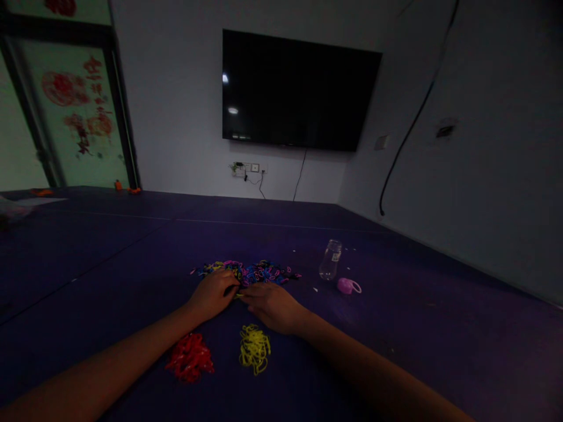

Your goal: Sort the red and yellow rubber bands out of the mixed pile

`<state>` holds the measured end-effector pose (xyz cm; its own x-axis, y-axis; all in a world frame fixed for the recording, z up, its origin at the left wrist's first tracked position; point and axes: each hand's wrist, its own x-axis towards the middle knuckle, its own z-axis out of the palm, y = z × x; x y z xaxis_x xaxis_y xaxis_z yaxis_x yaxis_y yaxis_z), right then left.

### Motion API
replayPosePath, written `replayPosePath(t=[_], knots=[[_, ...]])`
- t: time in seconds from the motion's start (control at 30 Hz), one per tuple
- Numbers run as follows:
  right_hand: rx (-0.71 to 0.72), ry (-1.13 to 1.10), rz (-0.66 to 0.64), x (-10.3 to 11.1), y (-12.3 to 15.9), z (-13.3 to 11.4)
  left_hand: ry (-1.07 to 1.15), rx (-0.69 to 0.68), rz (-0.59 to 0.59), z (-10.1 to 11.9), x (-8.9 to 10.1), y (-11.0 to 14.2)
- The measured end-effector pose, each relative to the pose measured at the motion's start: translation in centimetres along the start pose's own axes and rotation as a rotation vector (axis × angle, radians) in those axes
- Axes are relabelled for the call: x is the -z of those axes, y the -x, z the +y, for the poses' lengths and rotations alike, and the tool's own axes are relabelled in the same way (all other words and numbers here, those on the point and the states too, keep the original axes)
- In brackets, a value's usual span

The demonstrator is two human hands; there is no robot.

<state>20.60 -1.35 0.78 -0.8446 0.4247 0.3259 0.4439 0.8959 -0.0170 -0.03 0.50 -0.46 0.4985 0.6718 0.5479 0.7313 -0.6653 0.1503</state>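
Observation:
My left hand is at the near edge of a mixed pile of small coloured rubber bands, its fingers curled and their tips partly hidden. Meeting it from the right, my right hand has its fingers close together, pointing left. A bit of a yellow rubber band shows at the right hand's fingertips, between the two hands. Nearer to me lie a heap of red rubber bands, below the left wrist, and a heap of yellow rubber bands, below the right hand.
To the right, a clear bottle stands open beside a pink cap with a loop. Small white scraps dot the purple floor. A television hangs on the far wall; a dark cable hangs at right.

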Motion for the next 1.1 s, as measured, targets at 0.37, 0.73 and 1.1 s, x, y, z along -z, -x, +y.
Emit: replayPosePath(t=[0.37, 0.73, 1.1], knots=[[0.040, -0.010, -0.008, -0.11, 0.01, 0.06, 0.002, -0.014, 0.008, 0.25, 0.23, 0.04], [-0.019, -0.026, 0.000, 0.13, 0.02, -0.27, 0.023, -0.008, -0.022, 0.31, 0.41, -0.02], [-0.086, -0.239, 0.195, -0.42, 0.30, 0.09, 0.050, -0.036, -0.005, 0.00, 0.25, 0.14]])
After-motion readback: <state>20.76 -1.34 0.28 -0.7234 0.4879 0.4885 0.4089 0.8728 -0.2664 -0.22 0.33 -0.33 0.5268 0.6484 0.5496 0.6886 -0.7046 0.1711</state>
